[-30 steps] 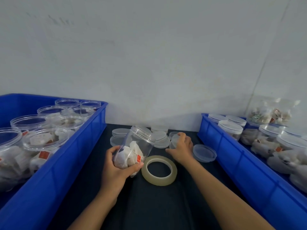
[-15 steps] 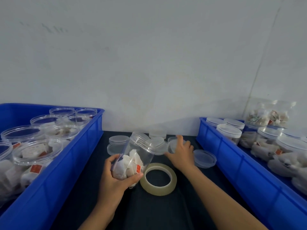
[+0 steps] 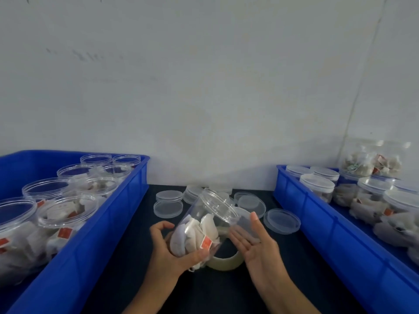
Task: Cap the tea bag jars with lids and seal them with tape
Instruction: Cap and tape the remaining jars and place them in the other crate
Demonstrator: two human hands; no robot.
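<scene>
From the head view, your left hand (image 3: 169, 250) curls its fingers and thumb around the base of a clear plastic jar of white tea bags (image 3: 203, 227), tilted with its open mouth away from you, above the dark worktop (image 3: 127, 264). Your right hand (image 3: 256, 243) is palm-up with straight fingers, a clear round lid (image 3: 243, 225) lying on them beside the jar's mouth. A tan tape roll (image 3: 224, 261) lies under the jar.
</scene>
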